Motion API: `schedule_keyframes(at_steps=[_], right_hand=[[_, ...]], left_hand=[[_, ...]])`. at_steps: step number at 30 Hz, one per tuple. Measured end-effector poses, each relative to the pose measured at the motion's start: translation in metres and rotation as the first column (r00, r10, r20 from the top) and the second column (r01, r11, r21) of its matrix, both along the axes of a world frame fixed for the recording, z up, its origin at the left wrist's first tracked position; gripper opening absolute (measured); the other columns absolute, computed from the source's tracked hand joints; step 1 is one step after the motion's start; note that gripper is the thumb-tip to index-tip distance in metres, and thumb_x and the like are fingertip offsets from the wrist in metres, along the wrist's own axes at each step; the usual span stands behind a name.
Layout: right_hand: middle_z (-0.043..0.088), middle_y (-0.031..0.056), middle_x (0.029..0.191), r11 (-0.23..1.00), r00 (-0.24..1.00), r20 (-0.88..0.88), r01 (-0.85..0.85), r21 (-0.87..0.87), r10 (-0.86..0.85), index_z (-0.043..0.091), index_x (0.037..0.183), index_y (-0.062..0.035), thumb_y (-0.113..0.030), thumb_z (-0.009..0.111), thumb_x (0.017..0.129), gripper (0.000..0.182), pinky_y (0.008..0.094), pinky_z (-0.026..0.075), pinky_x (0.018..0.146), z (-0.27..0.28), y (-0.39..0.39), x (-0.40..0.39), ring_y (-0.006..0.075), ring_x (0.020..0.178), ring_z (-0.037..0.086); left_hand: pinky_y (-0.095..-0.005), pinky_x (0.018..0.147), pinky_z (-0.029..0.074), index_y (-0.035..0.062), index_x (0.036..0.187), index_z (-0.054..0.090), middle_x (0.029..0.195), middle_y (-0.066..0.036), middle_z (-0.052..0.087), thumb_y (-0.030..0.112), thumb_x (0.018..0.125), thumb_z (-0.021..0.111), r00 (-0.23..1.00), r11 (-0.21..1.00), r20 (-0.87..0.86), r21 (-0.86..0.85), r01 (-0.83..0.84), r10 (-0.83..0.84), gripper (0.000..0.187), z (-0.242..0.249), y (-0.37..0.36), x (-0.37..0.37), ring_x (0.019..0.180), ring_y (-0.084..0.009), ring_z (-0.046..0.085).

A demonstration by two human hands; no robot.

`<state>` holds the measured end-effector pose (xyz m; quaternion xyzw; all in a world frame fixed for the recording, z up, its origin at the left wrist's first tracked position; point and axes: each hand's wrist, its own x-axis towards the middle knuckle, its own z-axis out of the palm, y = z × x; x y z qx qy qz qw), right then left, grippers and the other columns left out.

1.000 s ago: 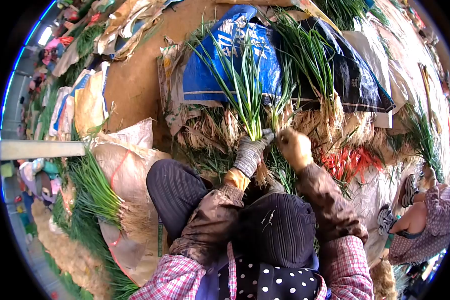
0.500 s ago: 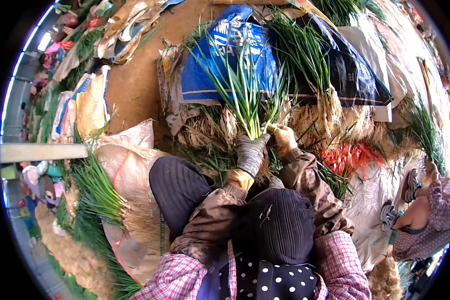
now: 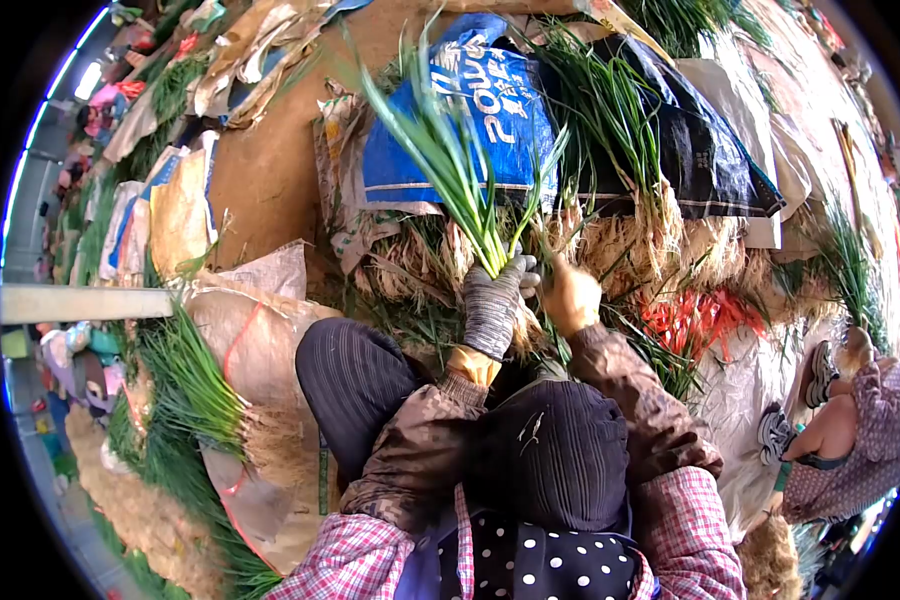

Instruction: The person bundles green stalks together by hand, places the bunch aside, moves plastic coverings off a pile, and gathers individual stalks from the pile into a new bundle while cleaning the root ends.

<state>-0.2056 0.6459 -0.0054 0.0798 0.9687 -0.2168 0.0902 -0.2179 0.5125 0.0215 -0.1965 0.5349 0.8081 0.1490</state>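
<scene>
My left hand (image 3: 492,300), in a grey knit glove, is closed around a bunch of green onions (image 3: 482,225). Their green leaves fan upward to the left, and pale roots hang below the grip. Just right of it, my right hand (image 3: 572,300), in a tan glove, is curled and blurred by motion. Thin strands show near its fingertips; what it pinches cannot be made out. Ahead of both hands lies a row of green onions with tangled roots (image 3: 660,235), their tops partly under a blue sack (image 3: 400,150) and a black sack (image 3: 715,170).
Red plastic strips (image 3: 705,318) lie to the right. At the left, a bundle of green onions (image 3: 205,385) rests on a pale woven sack (image 3: 235,310). A metal bar (image 3: 85,305) juts in from the left. Another person (image 3: 855,440) sits at the far right.
My right hand has drawn away from the bunch, slightly right and down. The bunch in my left hand has tilted left, its leaves blurred at the tips.
</scene>
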Motion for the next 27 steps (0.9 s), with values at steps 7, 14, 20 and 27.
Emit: schedule_keyframes(at_steps=[7, 14, 20, 27], right_hand=[[0.067, 0.0138, 0.077, 0.989, 0.989, -0.059, 0.138, 0.049, -0.135, 0.065, 0.08, -0.0078, -0.021, 0.061, 0.086, 0.015, 0.0389, 0.05, 0.059, -0.004, 0.019, -0.063, 0.0274, 0.067, 0.063], [0.07, 0.0099, 0.095, 0.893, 0.853, 0.323, -0.447, 0.048, 0.41, 0.071, 0.095, -0.0134, -0.024, 0.058, 0.081, 0.021, 0.031, 0.055, 0.074, -0.037, 0.028, 0.04, 0.0227, 0.088, 0.068], [0.053, 0.0044, 0.052, 0.957, 0.986, -0.161, 0.074, 0.281, -0.029, 0.047, 0.061, -0.01, -0.021, 0.055, 0.086, 0.028, 0.0321, 0.041, 0.035, -0.019, 0.019, -0.047, 0.0221, 0.038, 0.048], [0.067, 0.012, 0.068, 0.986, 0.999, 0.036, -0.014, 0.164, 0.008, 0.069, 0.075, -0.0128, -0.034, 0.056, 0.088, 0.027, 0.0394, 0.052, 0.055, 0.0, 0.033, -0.042, 0.0268, 0.063, 0.067]], left_hand=[[-0.0286, 0.051, 0.054, 0.0051, 0.106, 0.062, 0.071, -0.001, 0.062, 0.016, 0.085, 0.069, 0.981, 0.93, 0.099, 0.346, 0.123, -0.167, 0.025, 0.0, -0.002, 0.009, 0.051, -0.0118, 0.055], [-0.033, 0.065, 0.054, 0.0054, 0.111, 0.062, 0.06, 0.004, 0.055, 0.015, 0.085, 0.067, 0.958, 0.904, 0.17, 0.403, 0.145, -0.23, 0.028, -0.003, -0.008, 0.004, 0.048, -0.0093, 0.051], [-0.025, 0.039, 0.044, 0.0097, 0.116, 0.062, 0.064, 0.001, 0.061, 0.02, 0.084, 0.07, 0.955, 0.967, 0.191, 0.157, 0.2, -0.228, 0.035, -0.006, -0.006, 0.002, 0.05, -0.0098, 0.058], [-0.0257, 0.03, 0.041, 0.0075, 0.107, 0.064, 0.069, -0.004, 0.065, 0.023, 0.081, 0.074, 0.962, 0.994, 0.251, 0.056, 0.093, -0.105, 0.032, -0.019, 0.004, 0.001, 0.044, -0.0152, 0.058]])
